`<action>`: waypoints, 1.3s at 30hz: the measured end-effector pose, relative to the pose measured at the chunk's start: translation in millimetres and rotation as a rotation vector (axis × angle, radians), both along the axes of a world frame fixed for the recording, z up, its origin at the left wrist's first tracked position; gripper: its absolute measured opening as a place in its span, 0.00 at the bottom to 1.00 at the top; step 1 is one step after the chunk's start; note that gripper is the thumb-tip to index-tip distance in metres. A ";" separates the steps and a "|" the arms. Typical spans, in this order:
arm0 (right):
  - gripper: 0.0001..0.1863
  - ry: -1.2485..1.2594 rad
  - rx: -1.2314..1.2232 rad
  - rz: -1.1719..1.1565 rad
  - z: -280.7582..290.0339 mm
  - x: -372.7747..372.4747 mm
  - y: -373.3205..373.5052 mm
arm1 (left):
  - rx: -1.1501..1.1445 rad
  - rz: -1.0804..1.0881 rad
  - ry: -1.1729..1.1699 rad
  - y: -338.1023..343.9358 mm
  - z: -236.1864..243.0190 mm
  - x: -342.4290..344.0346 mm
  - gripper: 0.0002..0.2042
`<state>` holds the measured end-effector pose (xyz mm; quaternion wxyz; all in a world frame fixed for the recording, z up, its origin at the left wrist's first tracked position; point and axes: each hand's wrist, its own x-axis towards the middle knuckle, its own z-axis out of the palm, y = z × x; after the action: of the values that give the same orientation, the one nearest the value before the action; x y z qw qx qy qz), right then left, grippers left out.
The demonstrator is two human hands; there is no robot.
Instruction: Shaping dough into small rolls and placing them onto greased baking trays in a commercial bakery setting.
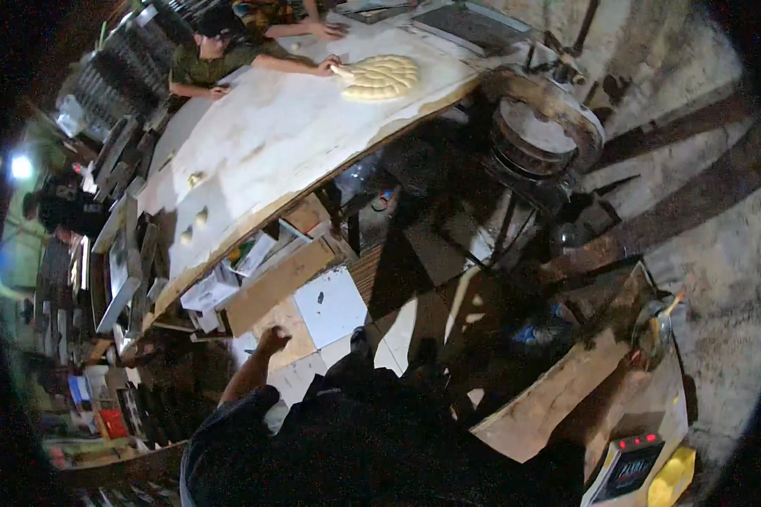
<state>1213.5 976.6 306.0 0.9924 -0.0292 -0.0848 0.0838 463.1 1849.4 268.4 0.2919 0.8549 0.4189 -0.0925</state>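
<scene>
My left hand (275, 337) hangs low beside the large floured worktable (262, 127), above the floor tiles. Its fingers look curled in, and I see nothing in them. On the right, my right hand (638, 358) is in dim light over a side table (539, 404), against a clear, shiny container or bag (652, 333). Shadow hides its fingers, so its grip is unclear. Pale dough pieces (380, 78) lie clustered in a round at the table's far end. A co-worker's hand (330, 65) touches that cluster's left edge.
A few small dough lumps (196, 179) lie on the worktable's left part. Round metal machinery (537, 131) stands off its right end. A box-like device with red lights (630, 465) and a yellow object (673, 477) are at lower right. Cardboard boxes (281, 283) sit under the table.
</scene>
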 end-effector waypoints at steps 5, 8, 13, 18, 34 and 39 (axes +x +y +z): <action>0.17 0.434 -0.790 -0.527 -55.6 -71.5 113.1 | -0.212 0.191 -0.015 -97.2 -32.8 -121.4 0.14; 0.14 0.430 -1.320 -0.254 -97.4 -132.7 261.8 | -0.417 0.277 -0.320 -176.8 -44.8 -143.4 0.11; 0.13 0.638 -1.089 0.618 -7.4 -256.4 573.2 | -0.623 0.481 0.041 -172.0 -69.3 -112.4 0.17; 0.24 0.427 -1.003 0.824 -27.8 -245.2 742.9 | 0.107 0.552 -0.085 -52.8 -54.6 -82.2 0.13; 0.35 -0.337 -1.225 0.424 205.7 -193.9 999.2 | 0.448 0.588 -1.091 203.5 130.2 128.6 0.04; 0.32 -0.848 -1.473 0.036 209.7 -29.7 990.6 | 0.188 0.252 -0.871 266.9 199.4 304.8 0.15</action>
<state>1183.7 1967.2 515.8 0.6029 -0.6953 -0.3739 0.1152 767.9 2116.4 467.8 0.3711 0.7792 0.3643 0.3499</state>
